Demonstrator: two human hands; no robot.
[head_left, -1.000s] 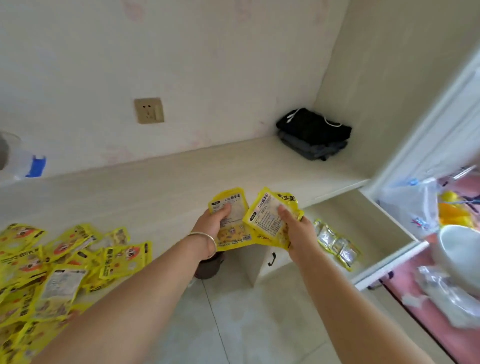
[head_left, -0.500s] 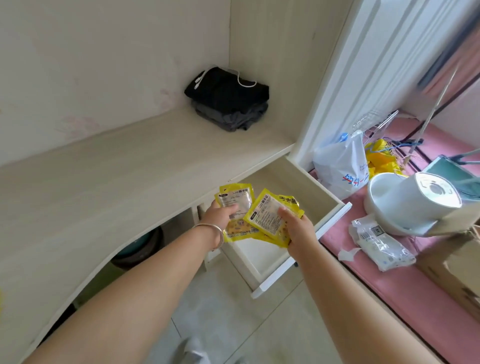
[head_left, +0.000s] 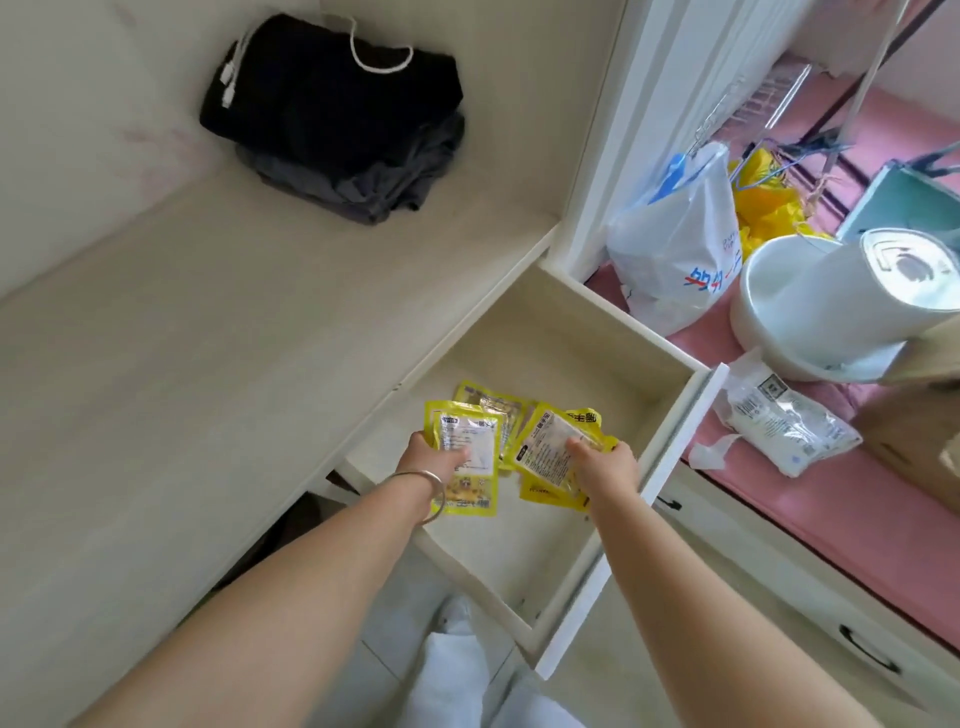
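Over the open drawer, at frame centre, both hands hold sachets. Items, left to right:

1. Pale cream wood-grain desk top (head_left: 182, 338), filling the 9 o'clock side.
2. Folded black cloth garment with a white cord (head_left: 332, 93), at 11 o'clock, stacked on a folded dark grey garment (head_left: 363, 192). Both are well apart from the hands.
3. Left hand (head_left: 434, 460), with a thin silver metal bangle (head_left: 440, 496) on the wrist. Thumb and fingers pinch a flat yellow plastic sachet with a white label panel (head_left: 470, 457), label side up.
4. Further yellow sachet (head_left: 488, 402), at 12 o'clock from the first and partly under it. Held or lying loose: cannot tell.
5. Right hand (head_left: 605, 462), fingers curled round a small bunch of yellow plastic sachets (head_left: 548, 452), tilted, just beside item 3.
6. Cream rectangular wooden drawer (head_left: 680, 431), pulled out below the desk edge. All sachets sit within its outline.
7. White plastic carrier bag with blue and red print (head_left: 675, 260), at 2 o'clock, on a pink surface (head_left: 779, 509).
8. White round bowl (head_left: 763, 306), at 3 o'clock, with a white cylindrical appliance (head_left: 857, 296) leaning in it.
9. Clear plastic packet of white contents (head_left: 779, 426), just beside the drawer front.
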